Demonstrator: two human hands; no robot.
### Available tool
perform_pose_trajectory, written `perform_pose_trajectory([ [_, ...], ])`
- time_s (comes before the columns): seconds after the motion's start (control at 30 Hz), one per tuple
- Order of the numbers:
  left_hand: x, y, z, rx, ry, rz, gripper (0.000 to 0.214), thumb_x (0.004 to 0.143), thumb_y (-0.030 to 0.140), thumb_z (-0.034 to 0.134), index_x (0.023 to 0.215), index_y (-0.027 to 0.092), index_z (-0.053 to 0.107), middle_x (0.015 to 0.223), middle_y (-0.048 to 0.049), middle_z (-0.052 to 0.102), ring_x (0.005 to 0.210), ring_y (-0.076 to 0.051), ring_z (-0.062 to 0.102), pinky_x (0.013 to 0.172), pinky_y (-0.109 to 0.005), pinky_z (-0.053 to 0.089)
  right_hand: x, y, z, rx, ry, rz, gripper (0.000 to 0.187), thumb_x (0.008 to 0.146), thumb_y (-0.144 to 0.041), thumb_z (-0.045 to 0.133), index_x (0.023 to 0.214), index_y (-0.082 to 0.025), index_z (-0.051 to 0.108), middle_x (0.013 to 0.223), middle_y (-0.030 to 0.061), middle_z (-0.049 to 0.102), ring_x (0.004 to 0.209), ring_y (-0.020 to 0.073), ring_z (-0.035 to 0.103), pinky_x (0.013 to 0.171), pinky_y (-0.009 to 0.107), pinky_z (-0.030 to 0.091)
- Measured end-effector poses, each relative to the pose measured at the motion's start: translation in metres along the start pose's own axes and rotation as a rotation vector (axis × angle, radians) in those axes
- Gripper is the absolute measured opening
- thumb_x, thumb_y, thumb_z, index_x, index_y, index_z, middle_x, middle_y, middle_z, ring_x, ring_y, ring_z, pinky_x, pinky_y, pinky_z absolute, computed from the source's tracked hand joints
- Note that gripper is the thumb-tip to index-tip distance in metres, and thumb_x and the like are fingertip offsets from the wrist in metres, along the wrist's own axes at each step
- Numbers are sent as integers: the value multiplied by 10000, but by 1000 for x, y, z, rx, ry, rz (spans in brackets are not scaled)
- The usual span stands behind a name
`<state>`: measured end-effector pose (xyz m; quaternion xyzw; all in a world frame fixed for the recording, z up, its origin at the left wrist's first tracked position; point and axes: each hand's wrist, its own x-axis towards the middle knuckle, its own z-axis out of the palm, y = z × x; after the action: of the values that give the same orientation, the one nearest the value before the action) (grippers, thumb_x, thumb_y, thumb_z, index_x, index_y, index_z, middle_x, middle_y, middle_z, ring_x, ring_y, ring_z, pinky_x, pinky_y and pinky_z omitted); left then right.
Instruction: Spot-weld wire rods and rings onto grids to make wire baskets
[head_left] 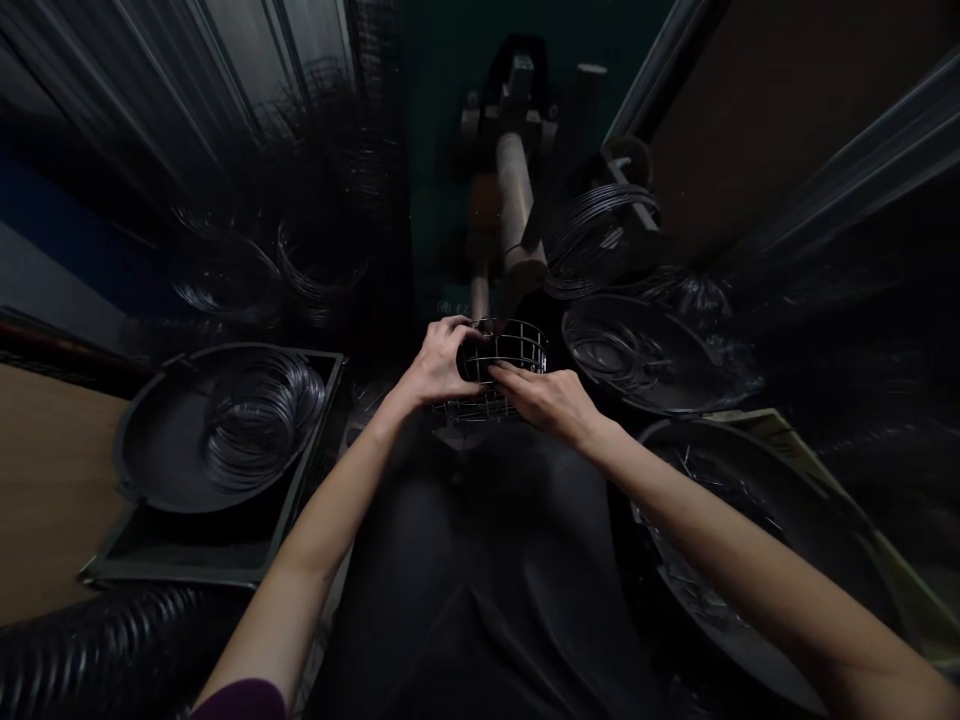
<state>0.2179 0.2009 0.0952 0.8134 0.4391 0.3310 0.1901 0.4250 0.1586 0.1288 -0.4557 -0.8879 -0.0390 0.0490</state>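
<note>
A small wire basket (510, 350) of thin metal rods sits in front of me at the middle of the view. My left hand (439, 365) is curled round its left side and rim. My right hand (551, 400) lies on its front, with the fingers pressed against the wires. Under the basket lies a flat wire grid (476, 408). Both forearms reach in from the bottom of the view.
A dark round pan (161, 440) with coiled wire rings (259, 420) stands in a tray at the left. Two more pans with wire parts, one (660, 355) and another (757, 530), stand at the right. A machine post (517, 205) rises behind the basket. A ribbed hose (97, 650) lies at the bottom left.
</note>
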Motion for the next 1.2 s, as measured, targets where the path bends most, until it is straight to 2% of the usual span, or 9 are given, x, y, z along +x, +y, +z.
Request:
perform_pose_trajectory([
  [0.27, 7, -1, -4, -15, -29, -21, 626, 551, 349, 846, 1083, 181, 561, 1196, -95, 534, 1178, -326, 478, 1036, -481, 402, -6, 2, 10, 108, 60, 89, 367, 972, -296, 450, 1309, -283, 594, 1229, 39, 680, 853, 175, 689, 581, 244, 409],
  [0.37, 12, -3, -5, -30, -30, -51, 633, 546, 354, 845, 1086, 182, 561, 1184, -88, 532, 1148, -320, 487, 1016, -479, 419, -5, 3, 13, 123, 153, 178, 296, 977, -307, 453, 1174, -255, 669, 1134, 42, 709, 832, 155, 665, 577, 234, 393],
  [0.47, 22, -8, -5, -20, -23, -50, 641, 541, 343, 845, 1088, 177, 555, 1184, -89, 531, 1149, -320, 488, 1014, -485, 423, 3, 8, 15, 138, 246, 241, 225, 947, -310, 510, 1021, -224, 704, 1072, 57, 682, 793, 140, 628, 570, 227, 381],
  [0.7, 39, -23, -6, -1, -12, -36, 659, 530, 379, 860, 1080, 164, 566, 1156, -96, 552, 1123, -325, 503, 993, -489, 438, 16, 24, 18, 302, 336, 221, 175, 909, -275, 549, 956, -210, 705, 972, 62, 607, 797, 151, 572, 641, 249, 420],
  [0.83, 55, -30, -9, 4, -15, -40, 672, 516, 348, 863, 1095, 166, 572, 1168, -103, 542, 1149, -342, 489, 1029, -511, 413, 33, 31, 23, 366, 382, 307, 147, 868, -274, 585, 918, -197, 699, 925, 64, 596, 793, 172, 564, 677, 278, 446],
  [0.97, 69, -36, -12, -43, -28, -87, 695, 501, 329, 877, 1111, 173, 584, 1149, -101, 545, 1149, -348, 498, 1047, -546, 402, 48, 33, 17, 432, 419, 401, 172, 853, -335, 604, 864, -185, 687, 868, 62, 616, 748, 176, 567, 685, 295, 462],
  [1.07, 60, -48, -15, -161, 4, -73, 902, 482, 399, 903, 1269, 207, 508, 1285, -109, 496, 1265, -362, 442, 1115, -561, 339, 13, 39, 12, 485, 442, 417, 243, 874, -412, 571, 907, -198, 681, 905, 66, 672, 782, 186, 601, 761, 316, 481],
  [1.13, 42, -62, -14, -251, 27, -73, 1125, 437, 465, 923, 1396, 227, 385, 1430, -130, 384, 1373, -375, 340, 1174, -550, 269, -43, 50, 17, 519, 447, 487, 298, 893, -457, 520, 951, -210, 676, 977, 73, 697, 882, 208, 630, 853, 343, 481],
  [1.2, 19, -79, -8, -333, 12, -102, 1260, 434, 525, 915, 1467, 230, 258, 1523, -156, 258, 1431, -381, 255, 1202, -545, 222, -115, 69, 34, 485, 408, 715, 336, 880, -482, 493, 948, -205, 671, 1011, 100, 698, 956, 245, 638, 906, 392, 472],
])
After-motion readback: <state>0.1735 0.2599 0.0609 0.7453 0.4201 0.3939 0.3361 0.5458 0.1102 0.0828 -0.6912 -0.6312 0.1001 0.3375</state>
